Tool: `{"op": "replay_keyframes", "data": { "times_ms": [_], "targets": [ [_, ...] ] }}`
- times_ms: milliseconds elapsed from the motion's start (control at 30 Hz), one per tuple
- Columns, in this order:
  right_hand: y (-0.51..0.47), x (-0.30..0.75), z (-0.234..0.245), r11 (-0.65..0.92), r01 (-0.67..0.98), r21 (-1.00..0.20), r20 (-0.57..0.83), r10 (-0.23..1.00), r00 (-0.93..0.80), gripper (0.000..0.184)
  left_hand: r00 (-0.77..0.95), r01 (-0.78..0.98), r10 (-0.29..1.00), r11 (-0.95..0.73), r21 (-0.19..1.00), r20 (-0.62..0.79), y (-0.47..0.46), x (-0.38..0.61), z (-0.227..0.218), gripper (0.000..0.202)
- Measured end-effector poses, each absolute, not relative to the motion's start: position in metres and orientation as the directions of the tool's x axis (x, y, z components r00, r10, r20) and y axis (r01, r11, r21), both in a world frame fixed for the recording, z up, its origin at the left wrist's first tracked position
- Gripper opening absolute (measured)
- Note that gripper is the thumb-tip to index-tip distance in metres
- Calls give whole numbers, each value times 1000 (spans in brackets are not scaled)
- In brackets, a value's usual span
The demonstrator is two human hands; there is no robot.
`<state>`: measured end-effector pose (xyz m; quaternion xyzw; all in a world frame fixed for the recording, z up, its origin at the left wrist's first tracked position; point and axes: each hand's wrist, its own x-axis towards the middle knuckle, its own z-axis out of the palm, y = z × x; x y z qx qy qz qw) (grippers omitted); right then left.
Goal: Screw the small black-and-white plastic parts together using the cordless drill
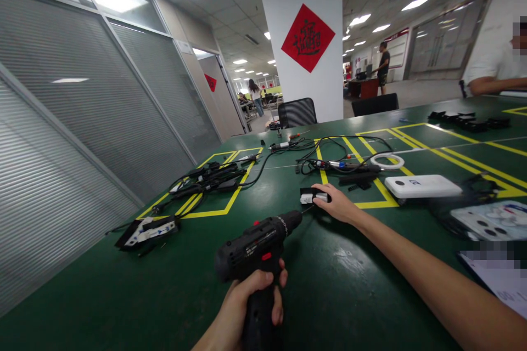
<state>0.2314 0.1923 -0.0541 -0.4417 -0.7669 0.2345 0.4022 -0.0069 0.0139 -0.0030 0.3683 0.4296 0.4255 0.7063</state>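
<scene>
My left hand (253, 299) is wrapped round the grip of a black cordless drill (257, 244), low in the middle of the view. The drill's bit points at a small black and white part (310, 196) on the green table (123, 296). My right hand (335, 203) reaches in from the right and pinches that part, holding it down on the table just ahead of the drill's tip.
A black and white part (144, 230) lies at the left, a tangle of cables and tools (209, 178) behind it. A white box (422, 185), a white ring (387, 161) and a phone (489, 222) lie at the right. Another person's arm (494, 85) rests at the far right.
</scene>
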Motion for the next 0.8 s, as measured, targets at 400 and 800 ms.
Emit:
{"op": "replay_keyframes", "data": {
  "times_ms": [400, 800],
  "targets": [
    [193, 231, -55, 499, 484, -719, 411, 867, -282, 41, 263, -313, 917, 376, 872, -300, 13, -5, -2, 19],
    [195, 232, -58, 492, 480, -727, 405, 871, -279, 42, 284, -300, 918, 360, 883, -278, 14, -6, -4, 20]
  ]
}}
